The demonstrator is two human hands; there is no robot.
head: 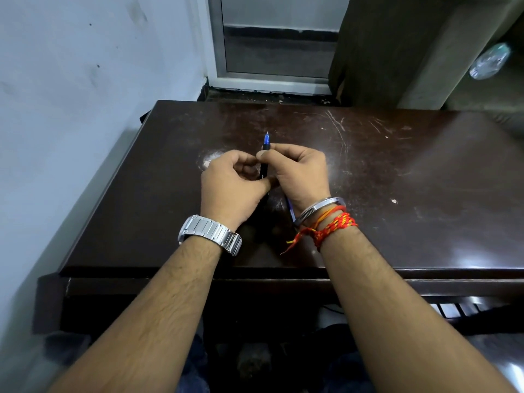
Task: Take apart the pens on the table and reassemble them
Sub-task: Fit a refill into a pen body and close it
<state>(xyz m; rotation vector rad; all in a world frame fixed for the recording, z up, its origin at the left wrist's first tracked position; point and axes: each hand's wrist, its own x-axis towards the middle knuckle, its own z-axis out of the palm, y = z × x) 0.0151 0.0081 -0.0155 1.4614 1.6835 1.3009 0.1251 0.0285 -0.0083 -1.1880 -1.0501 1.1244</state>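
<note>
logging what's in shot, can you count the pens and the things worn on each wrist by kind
pens: 2 (black pen with blue tip held in both hands; blue pen partly hidden under the right wrist)
metal wristwatch: 1
metal bangle: 1
red and orange thread bands: number unclear
total without threads: 4

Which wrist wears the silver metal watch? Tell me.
The left wrist: the silver metal link watch sits behind the left hand. The right wrist carries a plain steel bangle and red-orange threads instead.
</note>
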